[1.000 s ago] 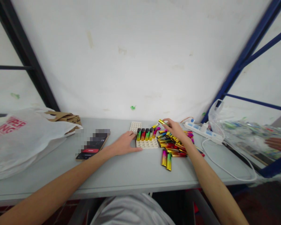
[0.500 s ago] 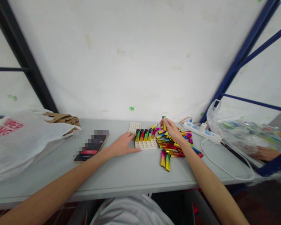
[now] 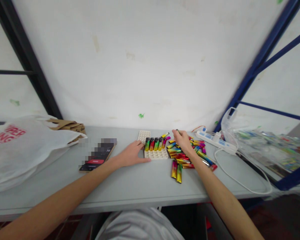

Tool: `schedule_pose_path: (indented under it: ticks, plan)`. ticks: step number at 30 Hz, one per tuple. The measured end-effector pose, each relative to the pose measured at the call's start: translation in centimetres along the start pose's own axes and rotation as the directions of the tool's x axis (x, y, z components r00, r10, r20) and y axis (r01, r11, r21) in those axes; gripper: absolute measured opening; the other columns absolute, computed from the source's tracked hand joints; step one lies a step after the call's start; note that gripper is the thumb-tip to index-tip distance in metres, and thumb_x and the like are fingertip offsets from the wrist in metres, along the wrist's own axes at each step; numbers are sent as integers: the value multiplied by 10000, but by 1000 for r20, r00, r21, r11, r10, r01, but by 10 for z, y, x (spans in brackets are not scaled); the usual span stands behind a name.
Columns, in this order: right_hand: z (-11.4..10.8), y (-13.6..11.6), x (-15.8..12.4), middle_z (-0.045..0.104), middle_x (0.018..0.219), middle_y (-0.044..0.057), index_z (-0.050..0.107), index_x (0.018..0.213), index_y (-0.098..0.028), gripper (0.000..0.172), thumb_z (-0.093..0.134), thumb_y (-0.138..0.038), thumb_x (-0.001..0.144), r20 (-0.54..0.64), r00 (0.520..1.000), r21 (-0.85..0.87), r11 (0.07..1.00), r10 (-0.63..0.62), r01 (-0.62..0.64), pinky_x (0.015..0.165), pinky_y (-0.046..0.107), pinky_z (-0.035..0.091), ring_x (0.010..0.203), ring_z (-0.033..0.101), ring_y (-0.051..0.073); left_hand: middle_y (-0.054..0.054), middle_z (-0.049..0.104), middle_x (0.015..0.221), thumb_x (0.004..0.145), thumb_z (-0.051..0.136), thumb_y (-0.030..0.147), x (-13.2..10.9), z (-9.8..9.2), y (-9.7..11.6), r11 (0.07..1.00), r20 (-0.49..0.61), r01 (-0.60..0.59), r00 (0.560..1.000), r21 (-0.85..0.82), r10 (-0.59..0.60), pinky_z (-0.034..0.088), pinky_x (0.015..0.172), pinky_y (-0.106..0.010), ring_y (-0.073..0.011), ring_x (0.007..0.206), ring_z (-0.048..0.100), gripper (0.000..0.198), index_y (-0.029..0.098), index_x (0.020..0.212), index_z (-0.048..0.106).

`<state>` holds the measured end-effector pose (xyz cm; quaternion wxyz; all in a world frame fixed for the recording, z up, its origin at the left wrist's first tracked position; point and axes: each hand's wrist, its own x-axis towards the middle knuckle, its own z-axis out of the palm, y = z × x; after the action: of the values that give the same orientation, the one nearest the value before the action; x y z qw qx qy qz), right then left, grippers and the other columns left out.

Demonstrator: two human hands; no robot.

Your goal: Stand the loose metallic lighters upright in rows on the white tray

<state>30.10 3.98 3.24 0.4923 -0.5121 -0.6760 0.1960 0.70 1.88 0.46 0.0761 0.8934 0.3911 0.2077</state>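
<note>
My left hand [image 3: 133, 154] rests at the left side of the cream tray with rows of holes [image 3: 156, 154], thumb stretched along the table and fingertips against the tray. A row of several shiny lighters [image 3: 156, 144] stands upright in that tray. Over the far side of a loose pile of metallic coloured lighters [image 3: 179, 161], my right hand [image 3: 182, 138] is closed round a lighter [image 3: 178, 130]; only a small dark bit of it shows. Behind my left fingertips lies another cream holed piece [image 3: 143, 136].
A phone [image 3: 98, 156] lies left of my left hand. Farther left are a white plastic bag [image 3: 40, 143] and folded cardboard [image 3: 69, 127]. To the right sit a white power strip [image 3: 216, 141] with a cable, a blue rack post [image 3: 242, 80] and clear plastic packs [image 3: 272, 143].
My right hand has turned, so the lighter that stood upright in its fingers is now mostly hidden. My left hand stays put. At far right, another person's hand has moved mostly out of view.
</note>
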Motion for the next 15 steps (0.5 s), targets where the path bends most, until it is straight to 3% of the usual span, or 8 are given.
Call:
schedule_pose_path:
  ticks: [3,7,12,15]
  plan:
    - [4,-5,-1,346,510,-37,362,582,-244,393,473,-502,855,-56,997,-43,998,44,-46,489,278,275,502,343,126,-115,644,1117,793,663,745,0,0,0,1000,-3,-2,1000,4,2,497,968,-421,-312,1073,616,607,194,1046,636]
    - [6,-12,-3,355,502,-32,362,553,-242,405,467,-510,839,-41,999,-88,996,20,-24,500,282,258,507,346,127,-111,647,1114,795,668,741,0,-1,1,1000,-5,0,1000,12,0,497,965,-407,-307,1074,616,599,197,1044,634]
    - [7,-17,-6,399,512,-31,404,552,-231,503,470,-621,864,2,1000,-74,997,-3,3,541,276,325,518,388,130,-115,645,1131,806,674,722,1,-1,1,1000,11,-7,1000,27,7,493,975,-407,-309,1098,607,594,186,1058,629]
    - [8,-16,-6,453,518,-19,414,546,-231,460,462,-555,869,-2,1000,-103,994,-23,23,581,278,367,542,450,146,-118,643,1134,806,675,724,1,1,0,1000,6,-10,1000,24,10,488,991,-413,-307,1096,607,603,180,1062,630]
